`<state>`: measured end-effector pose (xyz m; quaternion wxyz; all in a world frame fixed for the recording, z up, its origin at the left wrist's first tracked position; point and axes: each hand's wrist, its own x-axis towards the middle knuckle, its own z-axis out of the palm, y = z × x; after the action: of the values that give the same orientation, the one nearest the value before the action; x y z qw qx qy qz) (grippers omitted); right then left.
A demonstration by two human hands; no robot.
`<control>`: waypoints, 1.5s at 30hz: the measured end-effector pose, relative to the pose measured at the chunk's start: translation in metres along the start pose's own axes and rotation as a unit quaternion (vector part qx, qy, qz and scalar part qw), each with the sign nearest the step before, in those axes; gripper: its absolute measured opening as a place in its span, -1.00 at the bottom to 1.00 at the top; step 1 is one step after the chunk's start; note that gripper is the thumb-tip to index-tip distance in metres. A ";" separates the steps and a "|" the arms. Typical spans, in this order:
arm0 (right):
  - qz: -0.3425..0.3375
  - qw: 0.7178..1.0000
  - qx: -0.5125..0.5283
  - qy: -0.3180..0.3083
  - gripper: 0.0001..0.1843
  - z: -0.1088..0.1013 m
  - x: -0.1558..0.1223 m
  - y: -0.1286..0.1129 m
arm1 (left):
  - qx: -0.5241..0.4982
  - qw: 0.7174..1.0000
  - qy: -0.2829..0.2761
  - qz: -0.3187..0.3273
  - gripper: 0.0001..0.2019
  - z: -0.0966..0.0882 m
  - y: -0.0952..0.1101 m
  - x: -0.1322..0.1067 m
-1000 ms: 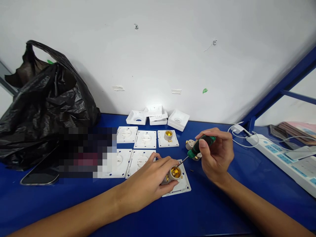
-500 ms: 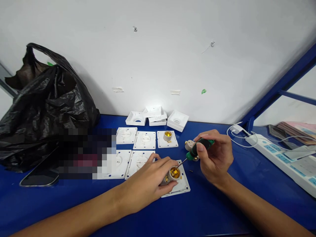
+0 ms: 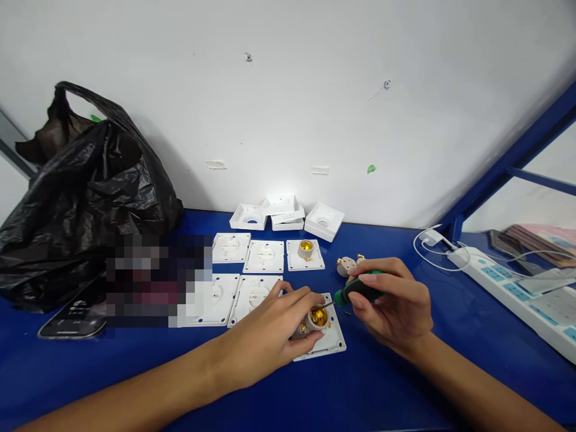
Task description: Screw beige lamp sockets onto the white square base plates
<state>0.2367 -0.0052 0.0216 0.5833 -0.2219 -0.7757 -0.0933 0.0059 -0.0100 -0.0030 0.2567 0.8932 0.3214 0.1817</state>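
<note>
No legible text or labels anywhere; phone screen too blurred.

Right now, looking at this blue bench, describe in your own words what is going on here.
The person's left hand grips a brass lamp socket seated on a white square plate. The right hand holds a green-handled screwdriver, its tip reaching into the socket. More white plates lie in rows behind it; a black bag stands at the left, a power strip at the right.
</note>
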 end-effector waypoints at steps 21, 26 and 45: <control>0.035 0.998 0.048 -0.003 -0.53 0.001 -0.006 0.005 | 0.006 1.000 0.009 0.007 -0.68 0.001 -0.001 0.000; 0.073 0.990 0.080 -0.085 -0.32 0.001 -0.009 0.006 | 0.011 1.000 0.004 0.004 -0.63 0.001 -0.001 0.001; 0.134 0.981 0.111 -0.089 -0.08 0.011 -0.015 -0.002 | 0.004 1.000 0.001 0.003 -0.73 0.002 -0.001 0.001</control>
<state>0.2293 -0.0057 0.0046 0.5401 -0.2650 -0.7934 0.0927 0.0071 -0.0098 -0.0049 0.2526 0.8948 0.3200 0.1822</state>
